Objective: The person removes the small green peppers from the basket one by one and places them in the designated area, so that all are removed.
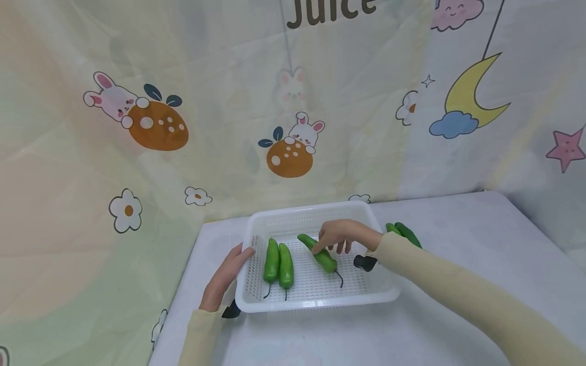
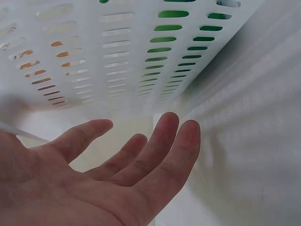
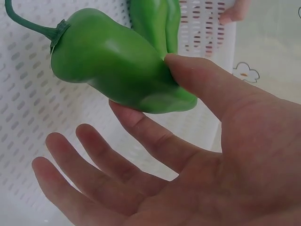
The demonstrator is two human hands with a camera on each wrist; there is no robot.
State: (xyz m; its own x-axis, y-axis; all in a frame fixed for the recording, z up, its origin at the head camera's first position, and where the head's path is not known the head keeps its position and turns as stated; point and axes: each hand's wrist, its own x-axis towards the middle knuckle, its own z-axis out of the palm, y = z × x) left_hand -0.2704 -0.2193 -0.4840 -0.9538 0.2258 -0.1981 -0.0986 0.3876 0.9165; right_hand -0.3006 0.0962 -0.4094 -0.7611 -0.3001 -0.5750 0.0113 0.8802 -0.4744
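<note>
My right hand (image 1: 339, 234) pinches a green chili pepper (image 3: 117, 61) between thumb and index finger, over the right half of a white plastic basket (image 1: 316, 304). That pepper's curved stem points toward the near side; my other right fingers are spread loose below it in the right wrist view. Two more green peppers (image 1: 272, 260) lie side by side on the basket's left half, stems toward me. At the basket's left wall is my left hand (image 1: 227, 274), its thumb side up at the rim. In the left wrist view its fingers (image 2: 162, 162) extend loosely beside the slotted wall.
Several green peppers (image 1: 409, 234) lie on the white table (image 1: 476, 239) to the right of the basket, partly hidden by my right sleeve. A printed cloth (image 1: 229, 168) hangs right behind the table and along its left side.
</note>
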